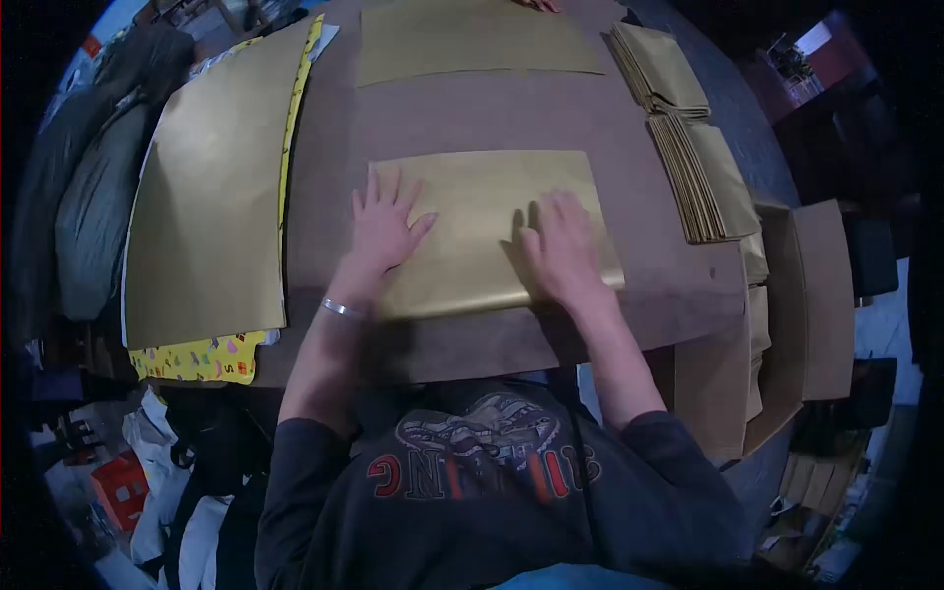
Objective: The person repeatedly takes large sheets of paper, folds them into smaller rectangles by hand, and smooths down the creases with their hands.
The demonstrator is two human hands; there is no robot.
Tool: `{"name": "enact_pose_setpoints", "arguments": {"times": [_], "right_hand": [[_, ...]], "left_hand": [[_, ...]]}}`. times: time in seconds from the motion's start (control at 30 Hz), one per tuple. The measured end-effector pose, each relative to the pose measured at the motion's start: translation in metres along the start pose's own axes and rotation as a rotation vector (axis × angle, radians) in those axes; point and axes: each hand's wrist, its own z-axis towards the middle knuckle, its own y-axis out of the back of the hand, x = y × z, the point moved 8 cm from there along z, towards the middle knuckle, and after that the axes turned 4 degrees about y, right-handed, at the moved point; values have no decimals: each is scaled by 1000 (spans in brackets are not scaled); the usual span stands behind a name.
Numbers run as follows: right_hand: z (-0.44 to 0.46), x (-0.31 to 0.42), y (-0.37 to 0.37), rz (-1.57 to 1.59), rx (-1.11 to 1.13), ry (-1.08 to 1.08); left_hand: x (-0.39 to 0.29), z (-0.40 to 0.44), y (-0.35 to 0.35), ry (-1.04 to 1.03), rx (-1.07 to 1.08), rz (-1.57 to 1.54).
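A folded gold-brown paper sheet (482, 226) lies on the brown table in front of me, its rounded fold along the near edge. Spread flat on its left part is my left hand (386, 224), fingers apart, with a bracelet at the wrist. My right hand (567, 246) is over the right part of the paper, its fingers stretched forward and casting a shadow; whether it touches the paper is hard to tell. Neither hand holds anything.
Large gold sheets (216, 197) lie at the left over yellow patterned paper (211, 360). Another gold sheet (472, 39) is at the far side, near a co-worker's hand (541, 5). Folded paper stacks (703, 182) line the right edge beside an open cardboard box (821, 295).
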Motion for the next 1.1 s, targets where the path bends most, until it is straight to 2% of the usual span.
{"name": "enact_pose_setpoints", "arguments": {"times": [0.03,0.1,0.2,0.4,0.47,0.6,0.77,0.83,0.93,1.1], "right_hand": [[4,29,-18,12,39,122],[11,80,-42,144,364,151],[-4,93,-78,165,450,149],[-38,22,-53,78,330,105],[-52,-6,-45,27,400,53],[-61,-28,-37,-66,392,23],[-61,-30,-43,-81,421,8],[-60,-28,-41,-103,381,51],[-62,-26,-43,-130,374,106],[-62,-29,-44,-99,411,56]], "left_hand": [[-1,-1,1,-4,-24,15],[-1,-1,-2,-29,-36,60],[-4,0,2,-32,-23,97],[-3,-1,0,-25,6,107],[-2,0,-4,-23,13,125],[-12,0,-3,23,28,106],[-118,-22,-6,-133,-17,-147],[-136,-36,-9,-133,-155,-211],[-124,-56,-2,-83,-154,-186],[-77,-90,7,23,-90,-159]]}}
